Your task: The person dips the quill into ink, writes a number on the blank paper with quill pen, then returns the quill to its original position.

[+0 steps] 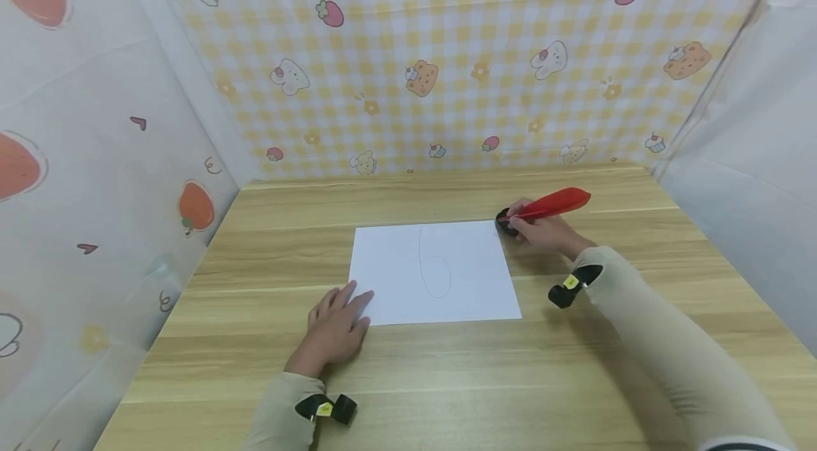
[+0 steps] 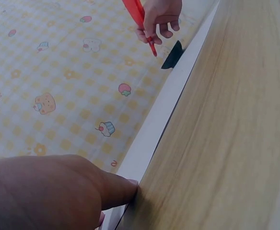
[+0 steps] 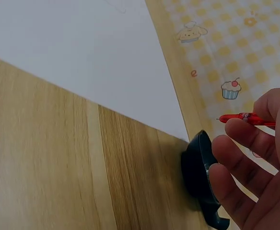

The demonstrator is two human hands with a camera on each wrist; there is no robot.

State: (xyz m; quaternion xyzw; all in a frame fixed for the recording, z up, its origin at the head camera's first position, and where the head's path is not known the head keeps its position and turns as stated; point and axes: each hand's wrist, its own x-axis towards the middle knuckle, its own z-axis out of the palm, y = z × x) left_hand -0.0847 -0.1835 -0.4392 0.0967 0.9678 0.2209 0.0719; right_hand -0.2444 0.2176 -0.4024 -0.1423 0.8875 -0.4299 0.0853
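Note:
A white sheet of paper (image 1: pixel 396 266) bears a thin drawn line that runs down and curls into a loop. My left hand (image 1: pixel 336 327) rests with spread fingers on its lower left edge; in the left wrist view the thumb (image 2: pixel 123 188) touches the paper's edge. My right hand (image 1: pixel 542 230) pinches a red feather pen (image 1: pixel 555 203) beyond the far right corner. Its bare tip points left in the right wrist view, above a small dark bowl-shaped thing with a short handle (image 3: pixel 197 167). That dark thing stands right at the paper's corner, beside my loosely bent other fingers.
The wooden table (image 1: pixel 440 387) carries the paper near its middle. Behind it hangs a yellow checked cloth (image 1: pixel 383 32), with white printed cloth (image 1: pixel 96 174) on the left and a plain white one (image 1: pixel 753 118) on the right.

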